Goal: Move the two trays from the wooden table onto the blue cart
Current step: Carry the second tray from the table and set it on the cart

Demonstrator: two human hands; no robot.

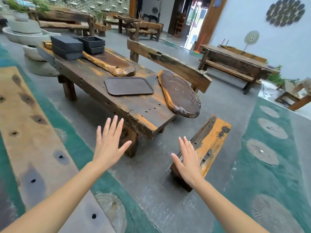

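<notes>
The left hand [110, 142] is spread wide, palm down, fingers fanned, holding nothing; it hovers in front of the near end of the long dark weathered wooden table [94, 84]. The right hand [187, 163] is likewise flat and open, empty, in front of a low orange-streaked wooden bench [208, 142] at four o'clock from the table's end. On the tabletop lies a flat dark-brown rectangular tray [128, 86], toward twelve o'clock from the left hand. At its three o'clock an irregular dark wooden slab tray with orange edges [180, 95] overhangs the table's corner. At the flat tray's eleven o'clock sits a long carved wooden trough [111, 63], and beyond it stacked black rectangular bins [76, 47]. The floor [151, 190] is grey stone with green patches. More rough wooden benches stand further back in the room.
</notes>
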